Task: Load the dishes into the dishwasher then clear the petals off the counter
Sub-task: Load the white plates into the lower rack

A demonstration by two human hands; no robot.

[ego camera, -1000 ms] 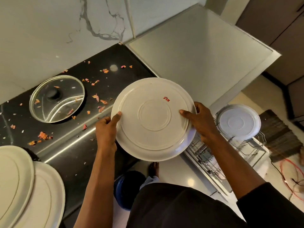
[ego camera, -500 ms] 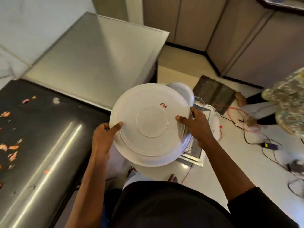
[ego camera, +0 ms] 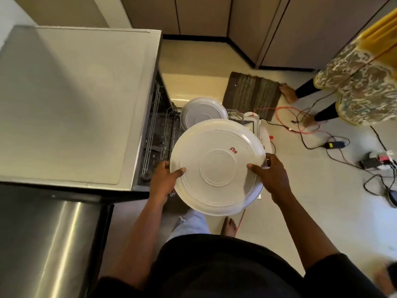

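I hold a large white plate [ego camera: 217,166] upside down, red writing on its underside, above the open dishwasher's pulled-out wire rack [ego camera: 169,127]. My left hand [ego camera: 164,181] grips its left rim with the thumb on top. My right hand [ego camera: 271,176] grips the right rim the same way. Another white plate [ego camera: 200,110] stands in the rack just beyond the one I hold. The counter with the petals is out of view.
The dishwasher's flat top [ego camera: 71,100] and a steel counter edge [ego camera: 49,244] fill the left. A dark mat [ego camera: 252,94], red and black cables [ego camera: 300,123] and chargers lie on the floor. Another person [ego camera: 352,91] stands at the right.
My view has swung right from the petal-strewn counter to the dishwasher. Both hands have carried the plate over the rack, which now shows beneath it.
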